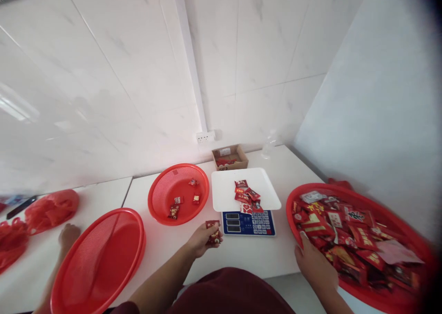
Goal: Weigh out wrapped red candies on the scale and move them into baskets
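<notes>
My left hand is closed around a small dark red snack packet, just left of the scale's keypad. With the thumb over the rim, my right hand grips the left side of a big red plastic basket heaped with red wrapped packets; its fingers are partly hidden under the rim. Several small red packets lie on the scale's white tray. Left of the scale, a round red basket holds a few small packets.
A red basket stands tilted at front left. Beyond it rests another person's hand, near red plastic bags. Behind the scale is an open cardboard box with red packets inside. A wall with a socket borders the table.
</notes>
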The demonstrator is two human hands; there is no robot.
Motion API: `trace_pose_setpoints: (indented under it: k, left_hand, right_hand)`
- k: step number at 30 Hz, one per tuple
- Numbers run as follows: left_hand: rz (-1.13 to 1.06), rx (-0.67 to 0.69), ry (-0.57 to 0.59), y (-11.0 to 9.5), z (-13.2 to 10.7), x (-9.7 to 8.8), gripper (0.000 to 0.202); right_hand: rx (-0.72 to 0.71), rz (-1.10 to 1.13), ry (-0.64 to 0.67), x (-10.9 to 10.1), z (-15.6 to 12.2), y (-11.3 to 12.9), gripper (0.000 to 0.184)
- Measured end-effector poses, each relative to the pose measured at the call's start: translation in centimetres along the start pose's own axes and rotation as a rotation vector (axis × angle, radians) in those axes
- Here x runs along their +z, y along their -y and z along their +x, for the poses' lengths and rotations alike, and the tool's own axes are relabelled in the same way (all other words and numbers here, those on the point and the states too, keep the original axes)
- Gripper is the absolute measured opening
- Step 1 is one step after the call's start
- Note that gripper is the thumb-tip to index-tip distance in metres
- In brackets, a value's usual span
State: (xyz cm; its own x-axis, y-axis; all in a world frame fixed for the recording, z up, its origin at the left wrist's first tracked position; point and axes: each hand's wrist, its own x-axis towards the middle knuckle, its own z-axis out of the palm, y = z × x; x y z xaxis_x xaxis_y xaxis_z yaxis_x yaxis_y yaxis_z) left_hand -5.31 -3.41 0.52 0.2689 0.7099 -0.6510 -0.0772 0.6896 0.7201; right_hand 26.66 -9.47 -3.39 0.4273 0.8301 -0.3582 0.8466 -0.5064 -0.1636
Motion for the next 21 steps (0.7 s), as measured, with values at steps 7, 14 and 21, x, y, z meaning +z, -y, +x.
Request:
trace_pose_setpoints:
  k: [7,14,21]
  left_hand:
    - [0.272,0.029,-0.042,-0.10,0.64,0.89,0.056]
    - [0.277,0.063,-0.076,-0.22,0.59,1.15,0.050]
    - [0.264,0.015,-0.004,0.62,0.32,0.45,0.047]
  right_hand:
    - [-0.007,0.011,0.014,-0.25,-0.36,0.09,0.063]
    - [-0.016,0.001,0.007,0.27,0.13,-0.07,0.063]
    - [0.000,0.024,0.027,-0.14,-0.11,0.03,0.064]
